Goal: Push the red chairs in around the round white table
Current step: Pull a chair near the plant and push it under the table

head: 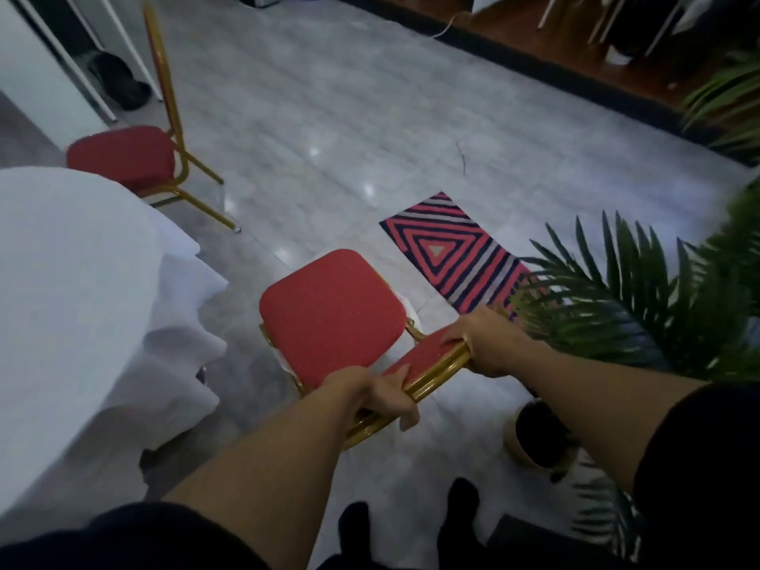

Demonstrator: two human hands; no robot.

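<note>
A red chair with a gold frame [331, 310] stands in front of me on the grey floor, its seat a short way right of the round white table [70, 257], which is draped in a white cloth. My left hand [372, 394] grips the left end of the chair's backrest top. My right hand [489, 343] grips the right end of the same backrest. A second red chair [123, 156] stands farther away at the table's far side, its seat close to the cloth and its back toward the open floor.
A striped pink and dark rug [456, 250] lies on the floor beyond the near chair. A potted palm [633, 306] stands close on my right, its pot [538, 438] by my feet. White furniture legs and a wooden floor strip lie at the back.
</note>
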